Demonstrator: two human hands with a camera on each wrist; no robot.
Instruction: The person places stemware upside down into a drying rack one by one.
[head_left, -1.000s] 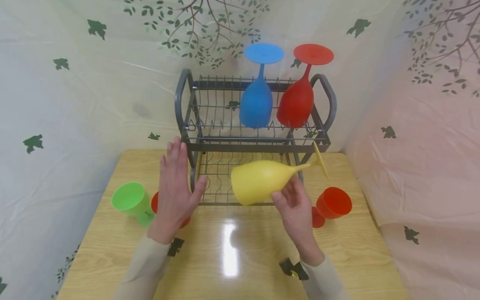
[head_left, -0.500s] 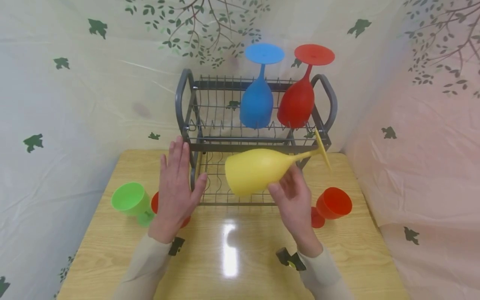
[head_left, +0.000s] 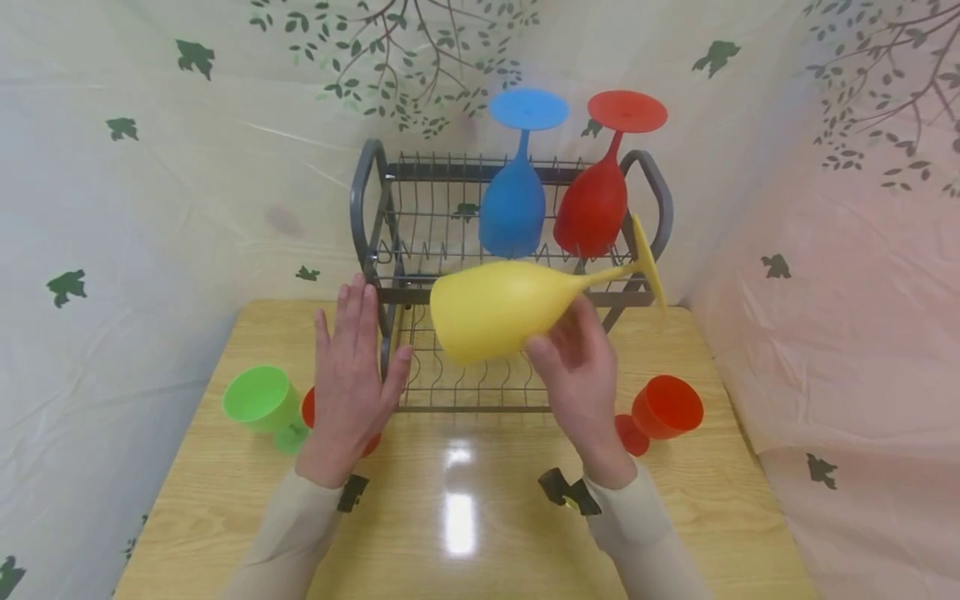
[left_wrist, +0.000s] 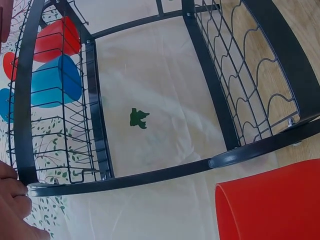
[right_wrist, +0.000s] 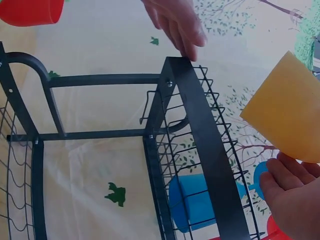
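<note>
My right hand [head_left: 577,375] holds a yellow plastic wine goblet [head_left: 502,312] by its bowl, lying sideways with the mouth to the left and the foot to the right. In the head view the goblet overlaps the front bar of a dark two-tier dish rack [head_left: 517,296]. The right wrist view shows the fingers [right_wrist: 287,175] under the yellow bowl. My left hand [head_left: 348,375] is spread with straight fingers, its fingertips at the rack's upper left front corner. A blue goblet [head_left: 513,208] and a red goblet [head_left: 594,204] stand upside down on the upper tier, towards the right.
On the wooden table [head_left: 465,567], a green goblet [head_left: 258,400] stands at the left. Beside it a red goblet [left_wrist: 272,205] is mostly covered by my left hand in the head view. Another red goblet [head_left: 667,407] stands at the right. A patterned sheet [head_left: 187,208] hangs behind the rack.
My right hand has raised the yellow goblet and carried it slightly left, from before the lower tier to the upper tier's front bar. The left hand has stayed nearly still.
</note>
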